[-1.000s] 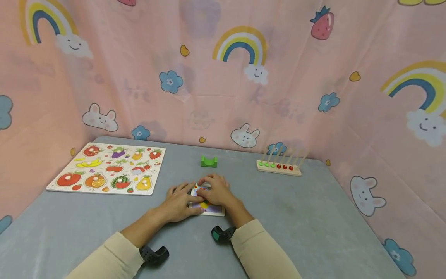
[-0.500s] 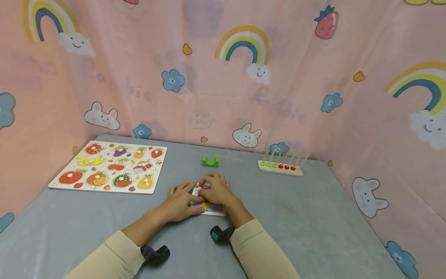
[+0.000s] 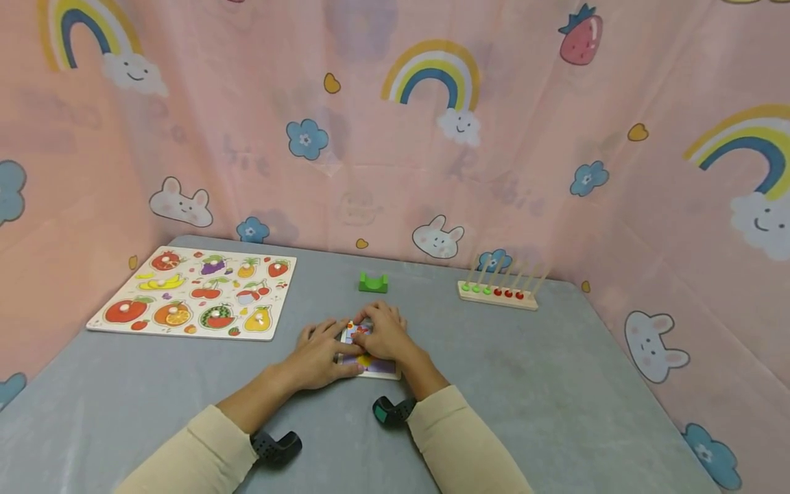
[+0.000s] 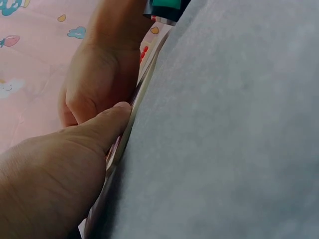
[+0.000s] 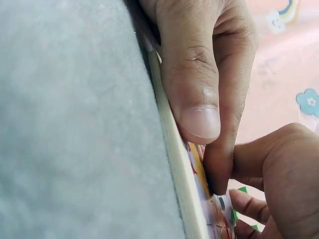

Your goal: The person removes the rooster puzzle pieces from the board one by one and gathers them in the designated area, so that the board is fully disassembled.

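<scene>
In the head view, a small picture puzzle board (image 3: 378,368) with a pale rim lies flat in front of me, partly hidden under both hands. My left hand (image 3: 316,357) rests on its left side, thumb along the near edge and index finger reaching across the picture. The left thumb also shows on the board's edge (image 5: 172,144) in the right wrist view. My right hand (image 3: 384,335) arches over the far part, thumb and bent fingers closing on a small puzzle piece (image 3: 361,330) with red in its picture. The right fingertips (image 5: 245,203) come in at the picture surface.
A large fruit knob puzzle (image 3: 200,291) lies at the left. Beyond the hands stands a green notched block (image 3: 373,283). At the back right is a wooden peg rack (image 3: 497,295) with green and red beads. A pink printed curtain (image 3: 364,123) surrounds the grey table (image 3: 543,391).
Both hands stay at the small puzzle board with barely any motion; a little more of the picture shows by the right fingers. The head view has shifted slightly.
</scene>
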The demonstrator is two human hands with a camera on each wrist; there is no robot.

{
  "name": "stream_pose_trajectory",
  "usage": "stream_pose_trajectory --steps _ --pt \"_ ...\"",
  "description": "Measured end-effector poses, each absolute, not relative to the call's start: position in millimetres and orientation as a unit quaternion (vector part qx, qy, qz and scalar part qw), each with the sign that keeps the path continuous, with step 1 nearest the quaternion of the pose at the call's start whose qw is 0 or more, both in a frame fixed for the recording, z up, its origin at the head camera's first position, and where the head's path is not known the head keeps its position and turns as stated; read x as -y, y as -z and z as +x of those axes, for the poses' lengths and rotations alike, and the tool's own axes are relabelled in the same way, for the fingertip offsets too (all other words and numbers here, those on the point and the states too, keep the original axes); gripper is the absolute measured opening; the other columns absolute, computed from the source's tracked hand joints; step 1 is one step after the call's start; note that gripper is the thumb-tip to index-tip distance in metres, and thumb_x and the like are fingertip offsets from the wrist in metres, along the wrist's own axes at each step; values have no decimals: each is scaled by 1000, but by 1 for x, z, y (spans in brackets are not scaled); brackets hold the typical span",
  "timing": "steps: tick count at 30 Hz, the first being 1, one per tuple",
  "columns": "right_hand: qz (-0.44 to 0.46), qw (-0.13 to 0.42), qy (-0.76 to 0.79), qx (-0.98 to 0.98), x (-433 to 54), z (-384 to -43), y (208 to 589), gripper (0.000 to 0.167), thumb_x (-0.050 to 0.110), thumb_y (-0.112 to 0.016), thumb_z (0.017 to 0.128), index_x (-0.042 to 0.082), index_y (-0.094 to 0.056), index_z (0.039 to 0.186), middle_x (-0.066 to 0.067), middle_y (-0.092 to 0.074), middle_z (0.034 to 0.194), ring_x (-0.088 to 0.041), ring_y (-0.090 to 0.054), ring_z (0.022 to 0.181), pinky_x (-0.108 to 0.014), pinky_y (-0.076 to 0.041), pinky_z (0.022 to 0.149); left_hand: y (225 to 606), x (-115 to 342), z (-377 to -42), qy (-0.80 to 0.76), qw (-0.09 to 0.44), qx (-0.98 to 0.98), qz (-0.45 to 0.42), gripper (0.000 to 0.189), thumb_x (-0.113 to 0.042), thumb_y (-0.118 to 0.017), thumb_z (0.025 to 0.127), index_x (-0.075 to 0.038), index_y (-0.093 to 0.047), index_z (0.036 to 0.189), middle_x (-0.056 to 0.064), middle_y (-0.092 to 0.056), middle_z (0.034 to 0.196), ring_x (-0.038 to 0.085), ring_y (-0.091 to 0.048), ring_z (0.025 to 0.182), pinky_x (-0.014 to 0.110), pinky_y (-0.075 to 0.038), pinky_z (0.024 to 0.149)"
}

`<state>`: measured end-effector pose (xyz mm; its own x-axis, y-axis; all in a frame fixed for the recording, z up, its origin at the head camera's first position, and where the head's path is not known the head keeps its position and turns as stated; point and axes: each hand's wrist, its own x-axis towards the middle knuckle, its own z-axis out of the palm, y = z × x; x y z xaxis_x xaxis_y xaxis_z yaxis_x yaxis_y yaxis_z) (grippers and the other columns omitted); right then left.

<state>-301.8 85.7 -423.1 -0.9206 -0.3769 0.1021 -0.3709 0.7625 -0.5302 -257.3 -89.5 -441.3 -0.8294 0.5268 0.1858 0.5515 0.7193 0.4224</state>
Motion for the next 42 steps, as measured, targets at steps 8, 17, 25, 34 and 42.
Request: stream_pose_trajectory --steps 8,17,25,34,42 --pt "-198 -4 292 -936 -86 -301 424 22 4 -62 85 15 -67 104 -4 -57 113 -26 -43 105 -52 -29 91 441 89 -257 234 26 929 -284 43 -49 -66 88 -26 -69 124 20 -35 149 45 -27 135 66 -18 98" --pt "-200 -19 310 -929 -88 -300 426 19 7 -64 86 14 -71 101 -5 -59 110 -26 -45 106 -52 -29 93 441 89 -256 238 25 928 -287 43 -48 -66 88 -26 -69 124 20 -35 149 45 -27 135 65 -17 99" --pt "-243 -38 333 -910 -93 -304 430 21 9 -69 86 10 -73 107 -3 -65 108 -30 -49 115 -59 -19 104 441 89 -257 235 30 928 -288 43 -48 -66 88 -25 -69 124 19 -36 149 45 -27 135 66 -17 99" --pt "-274 -28 315 -908 -96 -305 428 28 12 -70 87 9 -72 115 -4 -63 107 -23 -50 102 -45 -38 93 441 89 -258 234 30 929 -285 42 -49 -66 88 -25 -70 122 19 -36 149 45 -27 135 65 -17 100" --pt "-306 -34 297 -904 -97 -304 427 31 8 -68 87 6 -70 118 -4 -59 101 -23 -50 101 -40 -42 87 442 89 -257 238 28 928 -285 43 -49 -67 87 -24 -70 122 18 -34 150 45 -27 135 65 -17 100"
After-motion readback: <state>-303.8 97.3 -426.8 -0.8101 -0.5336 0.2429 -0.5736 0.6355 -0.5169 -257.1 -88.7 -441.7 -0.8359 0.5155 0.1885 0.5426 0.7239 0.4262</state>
